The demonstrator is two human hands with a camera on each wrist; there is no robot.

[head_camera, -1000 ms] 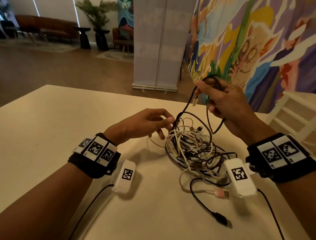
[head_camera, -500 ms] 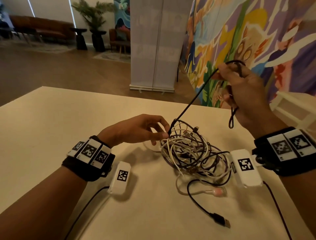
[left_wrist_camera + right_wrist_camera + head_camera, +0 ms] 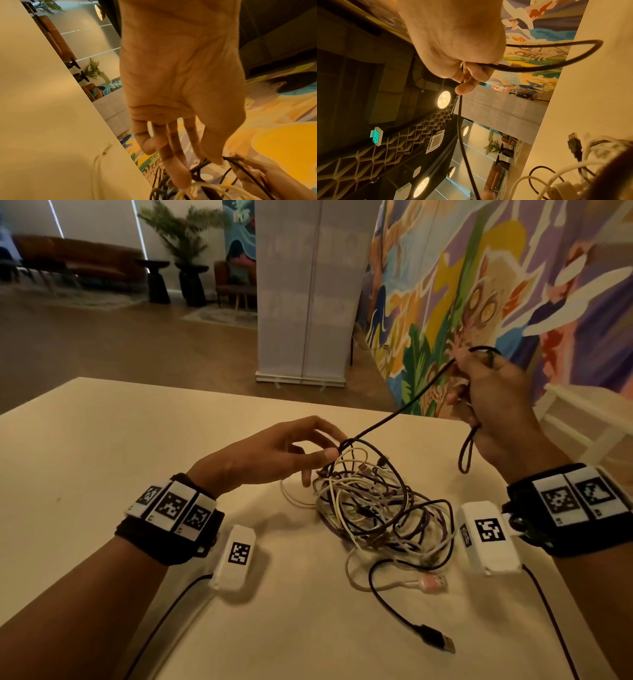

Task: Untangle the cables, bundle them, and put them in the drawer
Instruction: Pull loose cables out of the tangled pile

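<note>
Fingers point(image 3: 460, 361) pinching one black cable point(image 3: 394, 419), one tangled pile point(image 3: 373, 508)

1. Tangle of cables point(image 3: 373, 508): white, black and purplish cords knotted in a loose heap, lying on the table near its far right corner.
2. Black cable point(image 3: 394, 419): drawn taut up out of the heap's far side, a small loop hanging at its raised end.
3. Black USB plug point(image 3: 436, 642): trailing flat toward the near edge.
4. Pink-tipped plug point(image 3: 433, 581): just beside the heap's near side.
</note>
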